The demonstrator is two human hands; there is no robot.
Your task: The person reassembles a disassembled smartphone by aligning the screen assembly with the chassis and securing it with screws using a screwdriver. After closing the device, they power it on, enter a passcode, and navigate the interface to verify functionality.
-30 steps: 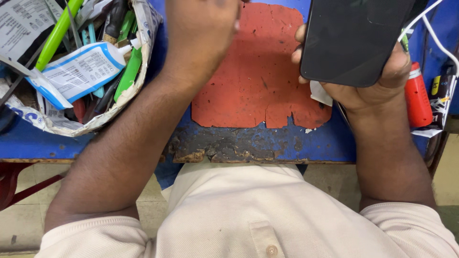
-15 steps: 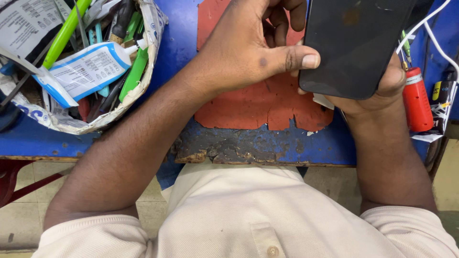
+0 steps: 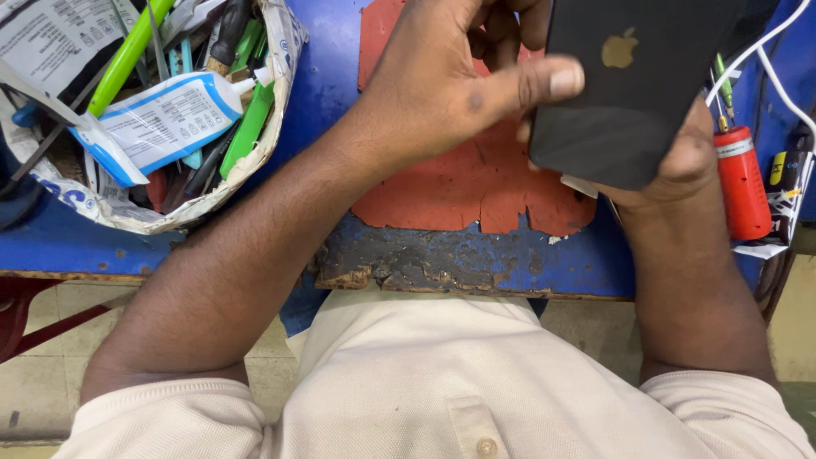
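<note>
While the right hand (image 3: 680, 161) cradled one black phone (image 3: 637, 85) from below, fingers clasped, the left hand (image 3: 450, 76) pinched its nine-o'clock edge. One red mat (image 3: 459, 187) lay beneath on the counter (image 3: 476, 263).

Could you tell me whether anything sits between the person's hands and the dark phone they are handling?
Nothing visible does. The right hand cradles the dark phone from beneath, and the left hand has its thumb pressed on the phone's near edge, above the red mat.
</note>
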